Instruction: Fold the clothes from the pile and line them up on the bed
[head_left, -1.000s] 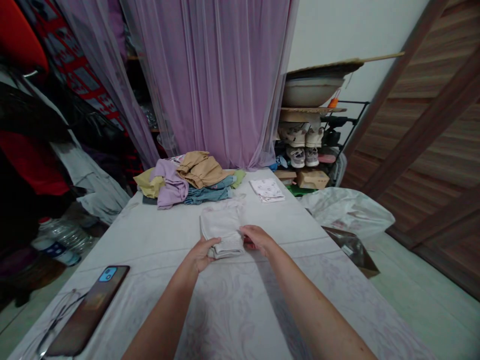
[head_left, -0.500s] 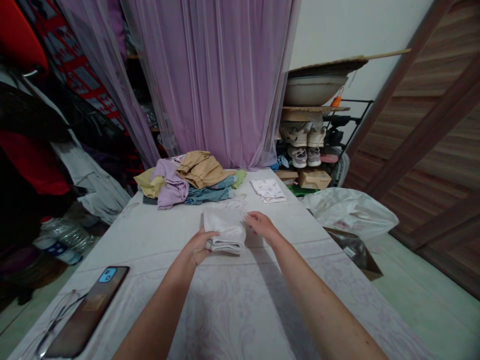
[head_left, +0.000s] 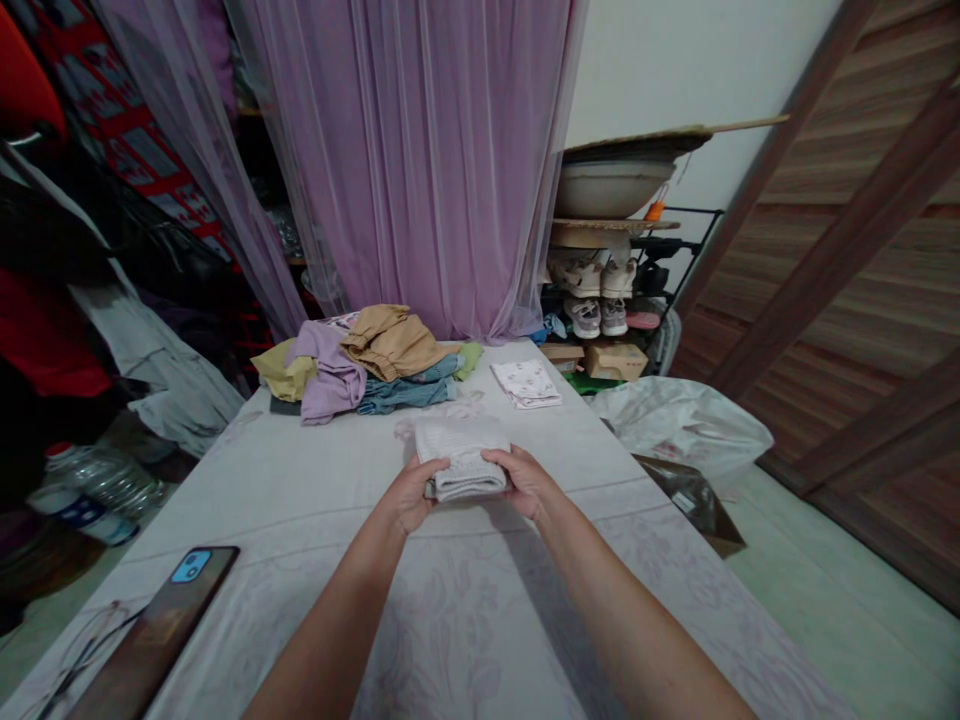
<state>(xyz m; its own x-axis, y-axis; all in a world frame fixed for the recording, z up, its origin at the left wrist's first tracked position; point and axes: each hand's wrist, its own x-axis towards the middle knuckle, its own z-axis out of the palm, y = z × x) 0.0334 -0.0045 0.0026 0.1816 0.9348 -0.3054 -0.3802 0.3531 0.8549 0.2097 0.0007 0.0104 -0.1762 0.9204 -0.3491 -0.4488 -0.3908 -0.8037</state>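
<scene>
Folded white textured cloth at 12 o'clock from wearer; L hand + R hand clamped on its 9 + 3 o'clock sides. Prob. fold-tidying step; next move needs even 2-hand grip.

The head camera looks forward and down across the pale cloth-covered surface.

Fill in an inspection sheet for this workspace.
Surface: pale sheet, faint flower pattern, creased.
Job's things: folded white cloth, in both hands.
Clutter: heaped loose clothes beyond, to the left; folded printed cloth beyond, to the right; phone, near left.
Hands: left hand and right hand grip opposite sides of the white cloth.
Cables: thin dark cord-like thing beside the phone; unclear what.
Surroundings: purple curtain beyond; shoes and plastic bag, right; plastic bottle, left.
</scene>
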